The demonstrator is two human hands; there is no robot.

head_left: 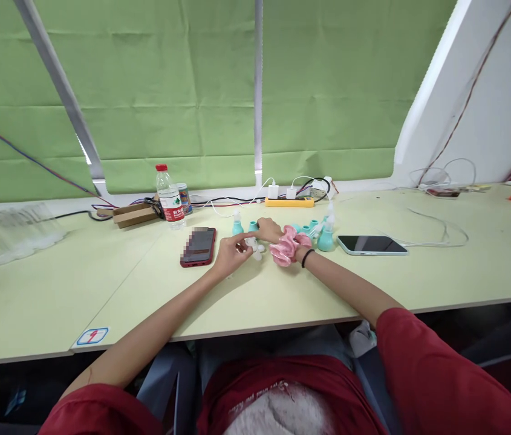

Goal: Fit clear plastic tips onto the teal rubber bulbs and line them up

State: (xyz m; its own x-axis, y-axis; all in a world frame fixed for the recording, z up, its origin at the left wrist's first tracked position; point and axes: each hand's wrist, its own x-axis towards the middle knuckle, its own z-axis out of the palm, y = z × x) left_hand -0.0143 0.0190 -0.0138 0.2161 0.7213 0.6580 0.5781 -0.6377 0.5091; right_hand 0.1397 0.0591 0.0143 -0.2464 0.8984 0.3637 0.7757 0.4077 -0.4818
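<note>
My left hand [232, 255] is closed, with thumb and forefinger pinched at a small pile of white translucent plastic pieces [256, 248]. Just beyond it, my right hand [268, 230] points leftward, its fingers curled against a teal squeeze bulb [253, 226] with an open top. A pink scrunchie [286, 246] and a black hair tie [307, 258] circle my right wrist. Left of that bulb stands another teal bulb [237, 225] with a clear tip. More teal bulbs [325, 240] are grouped right of my right hand, partly hidden by it.
A dark phone with a red case [198, 246] lies left, a light blue phone [372, 244] right. Behind are a water bottle [170, 199], a can [184, 198], a cardboard box [136, 214] and a yellow power strip [289, 202] with cables. The table edge [255, 330] runs in front.
</note>
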